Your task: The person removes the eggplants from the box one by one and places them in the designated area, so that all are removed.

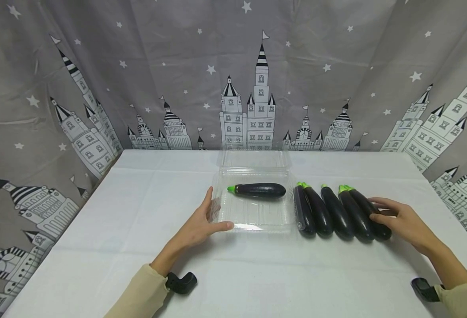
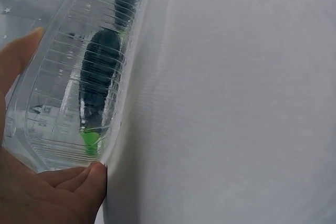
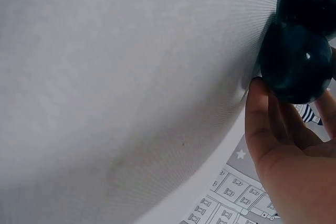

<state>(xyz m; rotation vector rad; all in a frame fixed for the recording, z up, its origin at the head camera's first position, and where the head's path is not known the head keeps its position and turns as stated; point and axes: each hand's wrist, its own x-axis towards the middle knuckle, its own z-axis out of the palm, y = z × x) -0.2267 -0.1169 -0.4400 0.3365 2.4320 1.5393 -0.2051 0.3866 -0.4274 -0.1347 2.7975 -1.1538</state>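
Observation:
A clear plastic clamshell box (image 1: 253,218) stands with its lid (image 1: 253,160) folded back. One dark eggplant (image 1: 260,190) lies crosswise inside, its green stem end to the left. My left hand (image 1: 197,227) holds the front left corner, with the thumb along the front rim and the fingers (image 2: 92,182) low against the left side. To the right of the box, several eggplants (image 1: 337,213) lie in a slanted row, stems pointing away. My right hand (image 1: 404,223) grips the rightmost eggplant (image 3: 296,66) near its rounded end, thumb and fingers on either side.
A white cloth (image 1: 281,274) covers the table. Behind it hangs a grey curtain (image 1: 170,48) printed with castles and stars. The leftmost eggplant of the row lies right at the box's side wall. Black wrist devices (image 1: 182,283) sit on both forearms.

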